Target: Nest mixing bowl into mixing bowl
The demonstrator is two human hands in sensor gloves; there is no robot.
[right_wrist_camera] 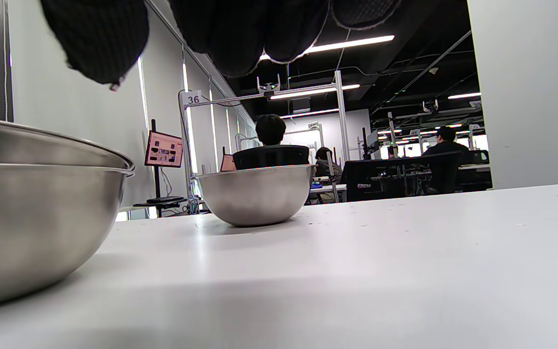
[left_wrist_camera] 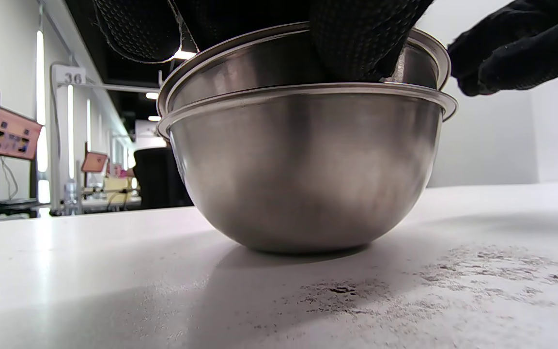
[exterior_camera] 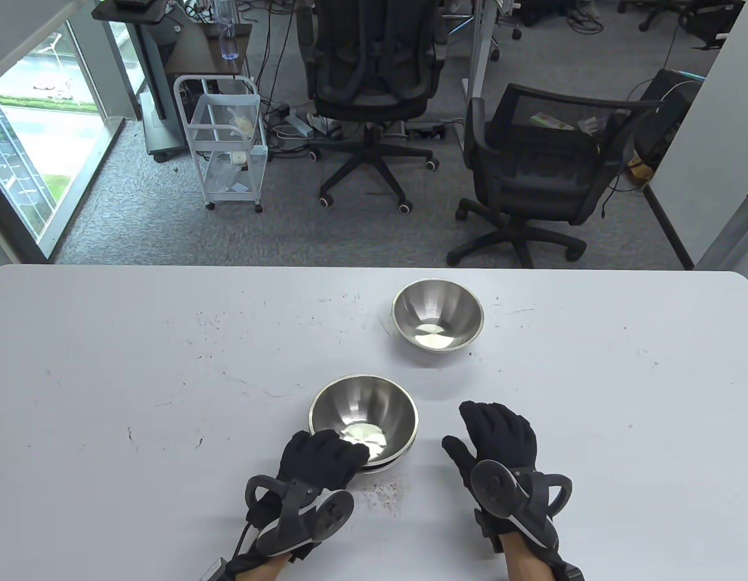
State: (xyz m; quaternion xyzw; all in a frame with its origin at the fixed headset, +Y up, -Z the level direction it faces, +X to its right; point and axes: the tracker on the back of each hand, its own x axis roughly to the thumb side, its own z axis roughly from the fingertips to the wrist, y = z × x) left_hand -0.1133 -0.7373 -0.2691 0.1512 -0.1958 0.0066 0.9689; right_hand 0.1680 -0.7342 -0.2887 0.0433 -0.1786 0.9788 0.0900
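Note:
A steel mixing bowl (exterior_camera: 363, 407) sits inside a second steel mixing bowl (exterior_camera: 400, 455) near the table's front centre. In the left wrist view the inner bowl (left_wrist_camera: 240, 68) lies tilted in the outer bowl (left_wrist_camera: 303, 169). My left hand (exterior_camera: 348, 451) holds the inner bowl's near rim, with its fingers (left_wrist_camera: 356, 39) draped over it. My right hand (exterior_camera: 465, 426) is open and empty just right of the stack, apart from it; it also shows in the left wrist view (left_wrist_camera: 516, 53). A third, single steel bowl (exterior_camera: 437, 315) stands farther back; it also shows in the right wrist view (right_wrist_camera: 257, 194).
The white table (exterior_camera: 138, 375) is scuffed, with dark specks (exterior_camera: 383, 493) between my hands. Two office chairs (exterior_camera: 531, 169) and a white cart (exterior_camera: 229, 145) stand on the floor beyond the far edge.

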